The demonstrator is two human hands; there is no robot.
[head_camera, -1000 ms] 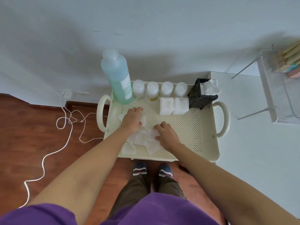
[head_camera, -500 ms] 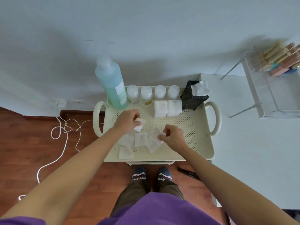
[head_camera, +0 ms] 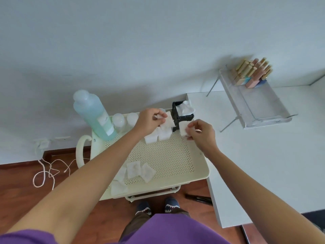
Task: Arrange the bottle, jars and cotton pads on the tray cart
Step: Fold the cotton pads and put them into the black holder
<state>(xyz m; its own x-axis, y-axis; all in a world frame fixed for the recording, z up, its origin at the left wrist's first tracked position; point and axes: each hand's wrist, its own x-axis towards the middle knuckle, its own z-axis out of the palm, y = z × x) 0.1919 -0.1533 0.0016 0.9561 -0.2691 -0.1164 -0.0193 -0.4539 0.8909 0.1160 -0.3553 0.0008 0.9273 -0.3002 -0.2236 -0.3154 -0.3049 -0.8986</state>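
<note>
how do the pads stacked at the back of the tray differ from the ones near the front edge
The stacked pads sit in neat, thick piles beside the jars; the loose pads lie flat and scattered, some overlapping. The stacks are by both hands; the loose ones lie untouched under the left forearm. Both are white squares on the perforated tray.

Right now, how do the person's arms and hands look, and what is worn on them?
Both forearms are bare down to the left hand and the right hand. No gloves, watch or rings are visible. Short purple sleeves show at the frame's bottom edge, part of a purple shirt.
</note>
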